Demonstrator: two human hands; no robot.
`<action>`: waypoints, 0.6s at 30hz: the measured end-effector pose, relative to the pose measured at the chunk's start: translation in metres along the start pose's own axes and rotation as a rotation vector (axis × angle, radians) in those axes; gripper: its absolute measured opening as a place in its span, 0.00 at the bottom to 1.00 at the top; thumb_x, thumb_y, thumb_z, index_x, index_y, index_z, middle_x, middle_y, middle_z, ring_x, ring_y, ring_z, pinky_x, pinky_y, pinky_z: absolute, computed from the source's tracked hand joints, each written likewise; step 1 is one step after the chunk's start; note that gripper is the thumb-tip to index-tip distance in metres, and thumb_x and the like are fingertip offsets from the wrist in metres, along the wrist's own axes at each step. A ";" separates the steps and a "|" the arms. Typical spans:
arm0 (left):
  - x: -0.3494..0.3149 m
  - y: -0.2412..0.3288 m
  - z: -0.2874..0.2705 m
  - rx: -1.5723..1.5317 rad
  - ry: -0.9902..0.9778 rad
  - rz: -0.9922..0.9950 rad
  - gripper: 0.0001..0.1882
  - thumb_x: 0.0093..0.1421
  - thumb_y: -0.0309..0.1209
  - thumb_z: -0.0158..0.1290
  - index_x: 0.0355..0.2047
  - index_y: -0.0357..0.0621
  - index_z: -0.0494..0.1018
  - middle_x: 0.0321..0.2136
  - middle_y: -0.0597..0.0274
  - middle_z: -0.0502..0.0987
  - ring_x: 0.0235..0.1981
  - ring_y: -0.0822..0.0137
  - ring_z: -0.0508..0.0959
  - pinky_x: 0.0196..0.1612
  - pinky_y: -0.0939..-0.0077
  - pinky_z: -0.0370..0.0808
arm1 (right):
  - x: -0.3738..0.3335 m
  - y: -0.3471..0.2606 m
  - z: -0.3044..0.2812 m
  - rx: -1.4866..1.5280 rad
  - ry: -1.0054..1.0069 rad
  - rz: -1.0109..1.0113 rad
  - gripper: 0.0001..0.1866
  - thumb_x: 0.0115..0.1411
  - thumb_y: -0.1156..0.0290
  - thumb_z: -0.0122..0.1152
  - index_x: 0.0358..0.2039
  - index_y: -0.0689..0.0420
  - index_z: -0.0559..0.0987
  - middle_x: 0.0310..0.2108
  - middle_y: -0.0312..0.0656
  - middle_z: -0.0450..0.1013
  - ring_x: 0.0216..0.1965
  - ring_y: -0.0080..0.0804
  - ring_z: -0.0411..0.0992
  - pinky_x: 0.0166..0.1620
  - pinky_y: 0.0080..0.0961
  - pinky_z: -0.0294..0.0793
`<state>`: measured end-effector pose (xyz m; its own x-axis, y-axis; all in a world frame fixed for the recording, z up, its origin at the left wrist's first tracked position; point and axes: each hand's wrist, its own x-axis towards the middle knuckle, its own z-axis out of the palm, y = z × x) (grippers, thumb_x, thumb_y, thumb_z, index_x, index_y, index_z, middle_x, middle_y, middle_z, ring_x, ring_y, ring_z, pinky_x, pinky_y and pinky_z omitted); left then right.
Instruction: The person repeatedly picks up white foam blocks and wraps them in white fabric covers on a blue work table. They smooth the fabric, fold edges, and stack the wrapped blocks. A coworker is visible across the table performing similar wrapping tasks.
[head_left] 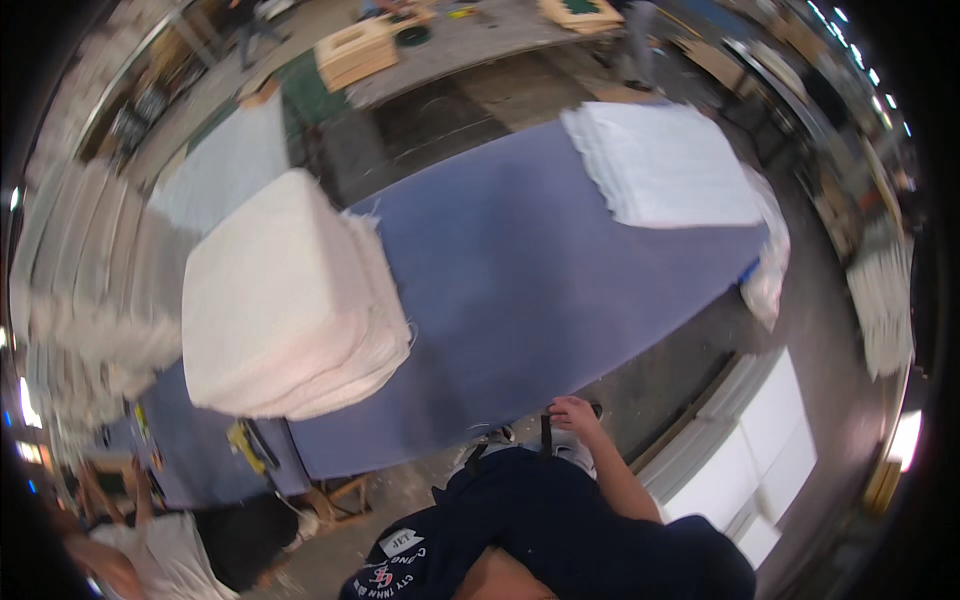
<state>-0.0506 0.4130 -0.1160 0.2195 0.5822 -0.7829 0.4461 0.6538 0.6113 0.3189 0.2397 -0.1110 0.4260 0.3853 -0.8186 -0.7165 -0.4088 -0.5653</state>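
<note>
My right hand (574,413) is low in front of my body, by the front edge of the blue-grey table (500,280) and above my light trousers. Its fingers are small here and loosely bent, with nothing plainly held in them; a dark strap (546,436) hangs right beside the fingertips. My left hand does not show. On the table's left part stands a thick stack of cream fabric-like pads (265,290), with loose threads along its side. A flatter stack of white sheets (672,165) lies at the far right end.
White blocks or boxes (745,440) stand on the floor at my right. A plastic bag (768,250) hangs by the table's right end. Tall piles of pale material (100,270) rise at the left. A co-worker in white (150,550) is at lower left. Wooden frames (355,52) lie on a far table.
</note>
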 end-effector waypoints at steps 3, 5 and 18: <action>-0.010 -0.032 0.049 0.179 -0.240 -0.190 0.14 0.66 0.41 0.52 0.45 0.47 0.68 0.37 0.63 0.72 0.41 0.66 0.72 0.43 0.65 0.72 | 0.014 0.005 -0.038 -0.043 0.109 -0.053 0.21 0.62 0.58 0.58 0.51 0.57 0.75 0.40 0.38 0.77 0.37 0.27 0.76 0.40 0.26 0.76; -0.007 -0.022 0.072 0.245 -0.314 -0.232 0.17 0.65 0.41 0.52 0.49 0.47 0.67 0.41 0.62 0.73 0.44 0.64 0.72 0.46 0.62 0.72 | 0.018 -0.004 -0.074 -0.178 0.088 -0.173 0.20 0.62 0.58 0.56 0.49 0.58 0.77 0.39 0.39 0.78 0.37 0.28 0.76 0.40 0.27 0.76; -0.316 0.274 0.506 -0.121 -1.542 0.657 0.16 0.69 0.44 0.43 0.44 0.47 0.72 0.47 0.58 0.71 0.51 0.54 0.71 0.53 0.56 0.68 | -0.091 0.117 -0.389 -0.375 0.771 -0.284 0.19 0.57 0.58 0.56 0.43 0.57 0.81 0.41 0.47 0.79 0.40 0.42 0.78 0.46 0.36 0.76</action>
<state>0.4410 0.1636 0.2402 0.9476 -0.1838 0.2611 -0.1090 0.5826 0.8054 0.4115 -0.1653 -0.1426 0.9085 -0.0934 -0.4074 -0.3577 -0.6780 -0.6422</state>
